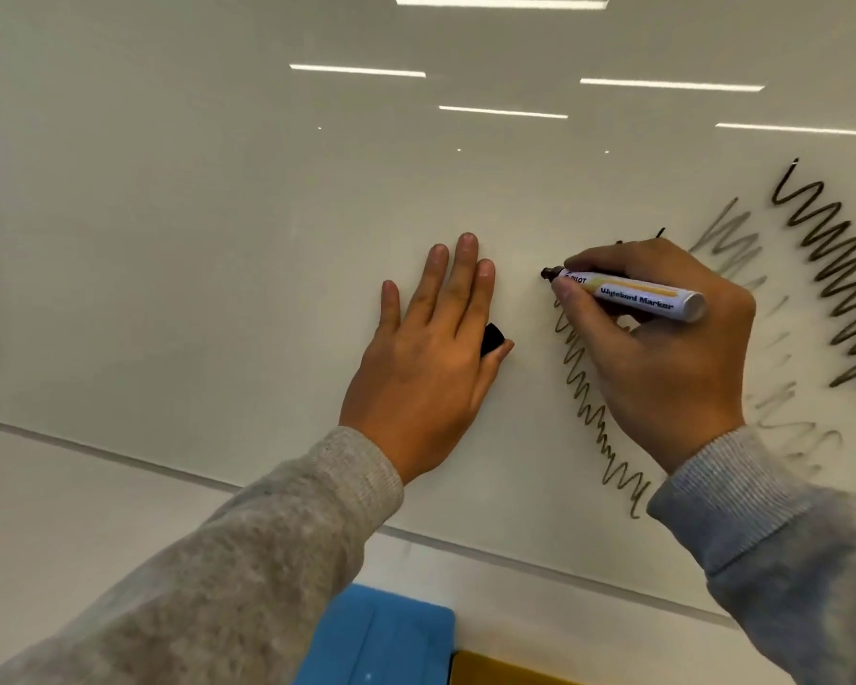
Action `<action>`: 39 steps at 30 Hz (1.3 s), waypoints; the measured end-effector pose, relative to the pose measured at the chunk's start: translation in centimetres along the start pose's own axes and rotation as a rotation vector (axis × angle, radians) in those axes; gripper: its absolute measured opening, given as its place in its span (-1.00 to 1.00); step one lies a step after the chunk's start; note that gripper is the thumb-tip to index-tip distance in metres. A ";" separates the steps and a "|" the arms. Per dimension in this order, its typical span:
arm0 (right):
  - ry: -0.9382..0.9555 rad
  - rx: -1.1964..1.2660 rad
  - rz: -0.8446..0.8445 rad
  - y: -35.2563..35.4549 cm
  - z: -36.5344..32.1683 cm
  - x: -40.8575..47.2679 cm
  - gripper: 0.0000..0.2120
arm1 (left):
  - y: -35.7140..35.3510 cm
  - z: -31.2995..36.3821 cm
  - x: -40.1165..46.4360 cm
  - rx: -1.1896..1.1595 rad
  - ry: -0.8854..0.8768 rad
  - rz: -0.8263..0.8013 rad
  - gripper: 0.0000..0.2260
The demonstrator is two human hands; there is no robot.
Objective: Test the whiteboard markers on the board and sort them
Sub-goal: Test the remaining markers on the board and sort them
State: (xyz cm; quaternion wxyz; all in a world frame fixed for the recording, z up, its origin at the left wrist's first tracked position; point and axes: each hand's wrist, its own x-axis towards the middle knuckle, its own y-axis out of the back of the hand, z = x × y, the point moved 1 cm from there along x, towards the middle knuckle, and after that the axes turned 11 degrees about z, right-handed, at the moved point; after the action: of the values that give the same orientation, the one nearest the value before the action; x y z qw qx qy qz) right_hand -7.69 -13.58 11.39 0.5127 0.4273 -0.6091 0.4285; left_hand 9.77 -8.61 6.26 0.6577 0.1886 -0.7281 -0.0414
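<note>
Bright, even light — ceiling strips glare on the glossy whiteboard (218,239); edges bend.

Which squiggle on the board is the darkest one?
The bold black squiggle at the far right edge of the whiteboard. The grey one beside it looks faded, and the one under the right hand is thinner.

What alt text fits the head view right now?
The right hand grips an uncapped marker, tip on the whiteboard atop a black zigzag. The left hand lies flat on the board, its thumb pinning a black cap. Darker and fainter scribbles sit to the right.
</note>
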 end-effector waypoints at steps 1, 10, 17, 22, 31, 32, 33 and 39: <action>0.023 -0.011 -0.009 0.0 0.0 -0.2 -0.87 | 0.0 -0.1 0.0 0.004 -0.004 0.006 -0.42; 0.075 -0.028 -0.070 0.7 0.6 -1.5 -0.86 | -0.2 -0.3 -0.2 -0.004 -0.003 0.034 -0.40; 0.092 -0.034 -0.102 1.0 0.6 -1.9 -0.87 | -0.4 -0.4 -0.4 0.009 -0.013 0.047 -0.41; 0.120 -0.008 -0.201 0.5 0.7 -3.4 -0.89 | -0.4 -0.5 -0.5 0.013 -0.018 0.054 -0.40; 0.146 -0.008 -0.199 0.6 0.9 -3.4 -0.90 | -0.5 -0.5 -0.6 0.012 -0.023 0.064 -0.40; 0.155 -0.009 -0.209 0.6 0.9 -3.3 -0.90 | -0.5 -0.5 -0.7 0.013 -0.023 0.068 -0.40; 0.150 -0.004 -0.200 0.6 1.0 -3.1 -0.90 | -0.5 -0.5 -0.7 0.013 -0.024 0.071 -0.40; 0.127 0.016 -0.208 0.5 1.3 -3.8 -0.88 | -0.6 -0.7 -0.7 0.025 -0.030 0.067 -0.40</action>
State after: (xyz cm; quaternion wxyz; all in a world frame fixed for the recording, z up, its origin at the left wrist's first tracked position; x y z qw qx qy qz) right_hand -8.10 -14.36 7.45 0.5886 0.4641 -0.5244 0.4039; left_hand 10.61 -8.77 5.48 0.6455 0.1718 -0.7441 -0.0129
